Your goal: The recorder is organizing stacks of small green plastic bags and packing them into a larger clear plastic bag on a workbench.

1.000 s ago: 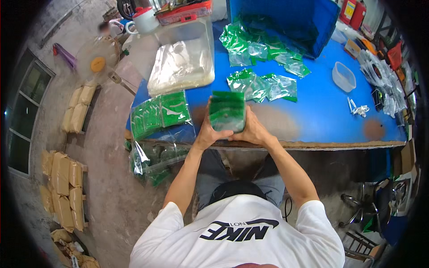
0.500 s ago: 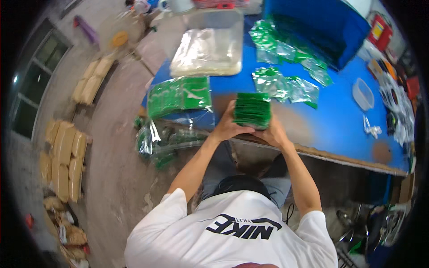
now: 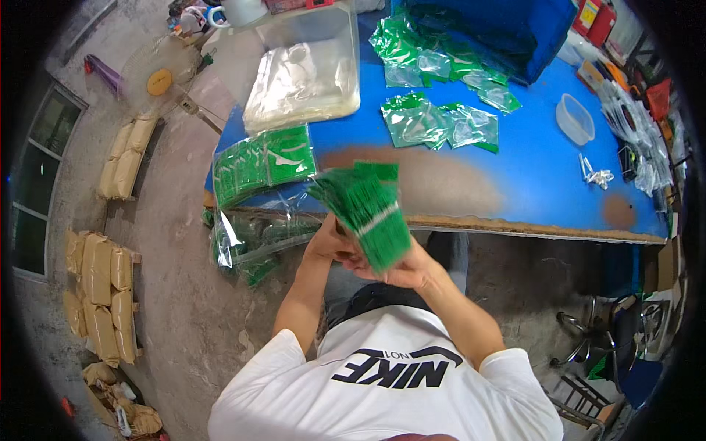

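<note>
Bundled green packets (image 3: 365, 209) felt light, floppy, slick; my left hand (image 3: 332, 242) and right hand (image 3: 412, 270) closed round the lower end.

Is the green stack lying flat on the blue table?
No, the green stack is lifted off the blue table, held in both hands, left hand and right hand.

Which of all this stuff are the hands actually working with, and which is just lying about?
In hand:
stack of green bags, held by the left hand and right hand
bundled green bags on the blue table

Lying about:
clear tub
standing fan
brown sacks
</note>
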Demonstrator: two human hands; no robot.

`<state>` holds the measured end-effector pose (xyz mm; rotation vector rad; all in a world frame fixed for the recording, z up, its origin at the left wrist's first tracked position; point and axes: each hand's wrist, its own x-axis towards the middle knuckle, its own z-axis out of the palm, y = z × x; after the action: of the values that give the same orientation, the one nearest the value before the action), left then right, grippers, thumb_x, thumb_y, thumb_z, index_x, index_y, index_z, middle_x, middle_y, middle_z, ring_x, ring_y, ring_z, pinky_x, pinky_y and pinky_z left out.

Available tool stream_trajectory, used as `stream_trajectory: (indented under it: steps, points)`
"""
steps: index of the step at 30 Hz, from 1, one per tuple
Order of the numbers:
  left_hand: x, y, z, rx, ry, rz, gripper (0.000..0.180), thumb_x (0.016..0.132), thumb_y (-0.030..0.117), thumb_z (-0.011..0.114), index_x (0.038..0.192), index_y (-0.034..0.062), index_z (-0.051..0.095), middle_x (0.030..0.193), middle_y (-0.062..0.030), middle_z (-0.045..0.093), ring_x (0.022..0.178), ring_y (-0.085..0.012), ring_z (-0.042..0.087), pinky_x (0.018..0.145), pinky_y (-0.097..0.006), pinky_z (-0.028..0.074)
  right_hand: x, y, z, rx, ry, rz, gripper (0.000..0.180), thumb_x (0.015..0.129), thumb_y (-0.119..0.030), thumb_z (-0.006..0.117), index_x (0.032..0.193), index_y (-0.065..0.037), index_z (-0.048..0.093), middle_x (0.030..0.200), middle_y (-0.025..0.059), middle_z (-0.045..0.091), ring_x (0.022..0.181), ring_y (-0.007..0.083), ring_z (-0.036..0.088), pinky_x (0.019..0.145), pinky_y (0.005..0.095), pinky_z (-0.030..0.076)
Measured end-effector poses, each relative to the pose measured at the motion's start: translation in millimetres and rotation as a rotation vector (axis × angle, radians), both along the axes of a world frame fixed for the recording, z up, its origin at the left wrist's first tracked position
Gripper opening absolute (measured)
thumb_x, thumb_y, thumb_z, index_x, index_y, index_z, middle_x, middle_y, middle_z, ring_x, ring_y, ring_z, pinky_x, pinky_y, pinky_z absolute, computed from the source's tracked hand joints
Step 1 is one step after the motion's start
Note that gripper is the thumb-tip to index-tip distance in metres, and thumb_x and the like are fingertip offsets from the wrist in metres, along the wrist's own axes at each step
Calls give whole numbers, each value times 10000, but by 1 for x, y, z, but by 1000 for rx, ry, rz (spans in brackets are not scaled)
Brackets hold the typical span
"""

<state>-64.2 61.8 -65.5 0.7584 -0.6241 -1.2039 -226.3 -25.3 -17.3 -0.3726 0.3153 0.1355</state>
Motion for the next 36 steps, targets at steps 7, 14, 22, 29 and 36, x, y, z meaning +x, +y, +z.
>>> stream_trajectory:
  steps: [7,14,22,29,36]
  points:
    - [-16,-12,43,83,-210,-83,905,592,167,940,1359,5,486,1202,-72,627,1092,-173,602,937,-320,493,-40,-53,6,-222,-73,-290,839,883,-544,684,1468,-17,392,1394,194,538,1278,302,534,1090,447,406]
    - [-39,-15,59,101,-460,137,1093,692,485,890,1488,2,317,1354,-130,529,1251,-217,511,1095,-373,380,-34,-60,33,-1310,2,-226,988,688,-263,896,1466,-1,345,1320,169,544,1253,272,517,1077,378,399]
    - [-51,-11,22,93,-628,469,1132,838,384,798,1582,72,3,1461,-226,413,1360,-284,420,1112,-410,367,-28,-58,17,-1060,129,-357,893,689,-168,893,1421,-24,403,1295,143,560,1224,252,536,1047,378,436]
    - [-88,-23,32,129,193,329,622,792,32,807,1336,49,506,1292,-54,586,1210,-157,548,1055,-322,422,-12,-34,9,-600,91,-649,624,820,-181,801,1332,-4,490,1202,84,618,1111,196,594,957,352,474]
    - [-55,-18,30,184,-235,362,547,758,61,813,1233,-24,556,1140,-89,667,1008,-159,652,881,-341,526,-41,-45,36,-1848,436,-1077,1007,650,-275,926,1441,19,377,1360,194,530,1258,288,514,1095,388,372]
